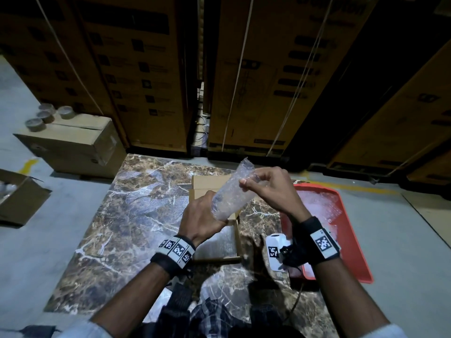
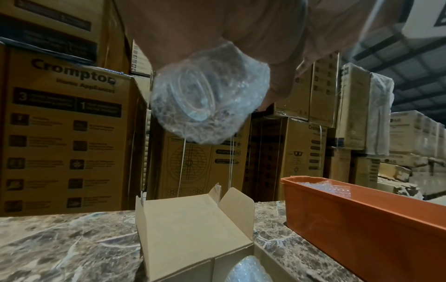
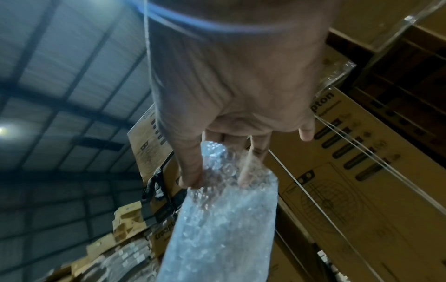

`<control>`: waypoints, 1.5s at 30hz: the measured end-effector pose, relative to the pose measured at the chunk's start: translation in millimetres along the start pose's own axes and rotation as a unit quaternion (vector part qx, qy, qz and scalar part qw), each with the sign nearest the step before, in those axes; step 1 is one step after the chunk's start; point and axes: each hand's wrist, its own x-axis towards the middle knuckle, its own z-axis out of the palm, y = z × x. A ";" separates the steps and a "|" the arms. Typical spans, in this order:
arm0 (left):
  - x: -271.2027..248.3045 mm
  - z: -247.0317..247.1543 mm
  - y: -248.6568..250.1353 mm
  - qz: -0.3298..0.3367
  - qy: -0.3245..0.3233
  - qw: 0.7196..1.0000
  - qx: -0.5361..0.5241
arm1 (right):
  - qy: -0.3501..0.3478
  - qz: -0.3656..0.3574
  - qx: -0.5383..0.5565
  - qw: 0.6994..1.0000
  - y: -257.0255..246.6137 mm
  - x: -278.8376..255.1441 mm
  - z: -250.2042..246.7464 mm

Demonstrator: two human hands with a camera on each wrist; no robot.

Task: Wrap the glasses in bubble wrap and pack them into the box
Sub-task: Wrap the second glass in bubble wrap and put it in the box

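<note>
A glass rolled in bubble wrap (image 1: 233, 191) hangs tilted above the open cardboard box (image 1: 234, 234) on the marble table. My left hand (image 1: 202, 215) grips its lower end; from below, the glass base (image 2: 200, 99) shows through the wrap. My right hand (image 1: 263, 184) pinches the loose wrap at the upper end, thumb and fingers (image 3: 193, 171) pressed into the bubble wrap (image 3: 224, 219). Another wrapped bundle (image 2: 248, 271) lies inside the box (image 2: 193, 229).
An orange tray (image 1: 351, 245) holding bubble wrap sheets sits at the table's right; it appears as a tray wall (image 2: 362, 225) in the left wrist view. Tall stacked cartons (image 1: 151, 69) stand behind the table. A carton with tape rolls (image 1: 46, 115) sits on the floor at left.
</note>
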 end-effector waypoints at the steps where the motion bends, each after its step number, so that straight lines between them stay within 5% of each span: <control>1: 0.2 -0.3 -2.1 0.000 0.005 1.000 0.005 | -0.004 0.007 0.033 0.999 0.6 -0.5 -1.8; 5: -0.2 0.0 -4.9 0.012 0.029 0.999 0.019 | -0.003 0.071 0.179 0.981 3.5 -6.3 -4.9; 9: -4.0 -1.4 2.4 -0.003 0.013 0.999 -0.032 | 0.043 0.039 0.166 0.984 0.4 -10.9 -1.0; 12: -5.5 -2.1 7.9 -0.058 -0.009 0.989 -0.133 | 0.192 -0.065 0.055 0.978 2.7 -17.2 -5.0; 14: -5.7 -0.9 12.0 -0.092 -0.002 0.978 -0.187 | 0.297 -0.165 -0.051 0.939 10.6 -26.4 -2.1; 17: -2.7 -0.1 16.8 -0.134 0.013 0.955 -0.263 | 0.280 -0.256 -0.135 0.915 25.3 -47.1 24.9; 20: 0.8 -0.5 14.7 -0.129 -0.005 0.931 -0.340 | 0.277 -0.193 -0.078 0.938 35.5 -62.1 47.8; 22: 0.8 -4.9 14.2 -0.126 -0.055 0.900 -0.414 | 0.322 -0.028 0.063 0.944 37.8 -56.0 45.2; 24: -1.7 -8.8 14.6 -0.135 -0.112 0.847 -0.502 | 0.216 0.154 0.257 0.929 42.2 -43.1 33.7; 26: -5.0 -10.4 13.6 -0.156 -0.159 0.791 -0.570 | 0.034 0.238 0.396 0.886 43.4 -34.1 26.1; 28: -8.3 -10.4 9.5 -0.184 -0.206 0.741 -0.612 | -0.059 0.226 0.451 0.861 39.0 -34.1 28.2; 32: -8.4 -9.8 3.4 -0.204 -0.269 0.626 -0.703 | -0.093 0.187 0.482 0.851 27.1 -41.0 43.9; 36: -6.2 -11.1 0.2 -0.184 -0.301 0.591 -0.726 | -0.095 0.168 0.546 0.815 11.4 -41.8 53.1; 40: -4.5 -10.9 0.7 -0.182 -0.280 0.583 -0.740 | -0.015 0.097 0.455 0.885 7.3 -41.3 60.4; 45: -3.5 -10.7 4.7 -0.176 -0.260 0.579 -0.753 | 0.016 0.050 0.398 0.916 5.8 -40.2 64.7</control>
